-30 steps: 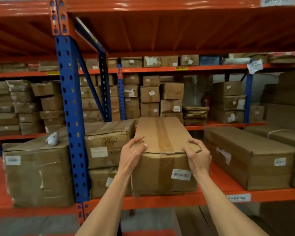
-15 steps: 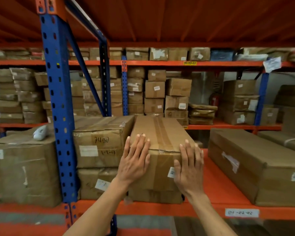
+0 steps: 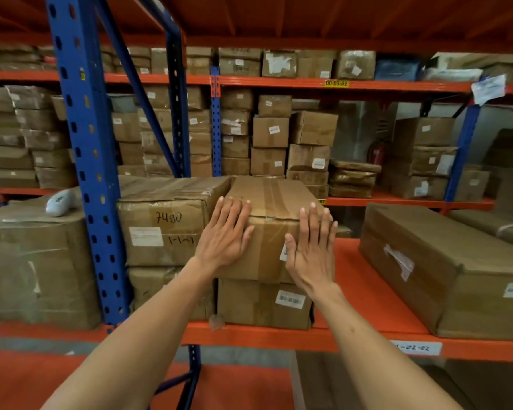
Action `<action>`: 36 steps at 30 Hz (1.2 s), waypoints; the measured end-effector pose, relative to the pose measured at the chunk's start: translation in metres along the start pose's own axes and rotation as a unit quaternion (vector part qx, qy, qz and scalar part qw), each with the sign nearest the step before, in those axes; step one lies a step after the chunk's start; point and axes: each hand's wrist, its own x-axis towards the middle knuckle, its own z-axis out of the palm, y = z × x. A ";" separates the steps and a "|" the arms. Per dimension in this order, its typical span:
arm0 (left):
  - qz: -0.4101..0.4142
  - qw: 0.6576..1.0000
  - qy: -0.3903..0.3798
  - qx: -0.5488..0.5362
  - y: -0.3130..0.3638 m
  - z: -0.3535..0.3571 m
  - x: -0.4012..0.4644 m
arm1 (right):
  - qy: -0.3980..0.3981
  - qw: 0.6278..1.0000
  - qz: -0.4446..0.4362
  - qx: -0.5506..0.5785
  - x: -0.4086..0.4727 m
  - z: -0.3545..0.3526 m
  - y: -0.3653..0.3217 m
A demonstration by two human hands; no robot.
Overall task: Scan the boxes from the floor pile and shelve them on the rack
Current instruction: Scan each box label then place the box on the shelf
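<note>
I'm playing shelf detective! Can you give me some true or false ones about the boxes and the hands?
1. Both hands, left hand and right hand, lie flat against the taped box. True.
2. The taped box sits straight on the orange shelf. False: it sits on top of a lower box.
3. A box marked 7490 stands left of the taped box. True.
4. The white scanner is in the right hand. False: it lies on a big box at the far left.
</note>
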 end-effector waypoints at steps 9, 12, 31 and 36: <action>-0.018 0.997 -0.067 -0.042 -0.008 0.020 0.012 | -0.046 0.998 0.023 -0.024 0.013 0.021 0.006; -0.019 0.996 -0.080 -0.039 -0.006 0.025 0.011 | -0.045 0.998 0.028 -0.024 0.012 0.026 0.005; -0.159 0.954 -0.217 -0.131 0.060 -0.035 -0.072 | -0.291 0.956 0.024 0.010 -0.054 -0.051 0.017; -0.222 0.913 -0.276 -0.201 0.120 -0.051 -0.145 | -0.328 0.939 0.057 0.084 -0.134 -0.086 0.030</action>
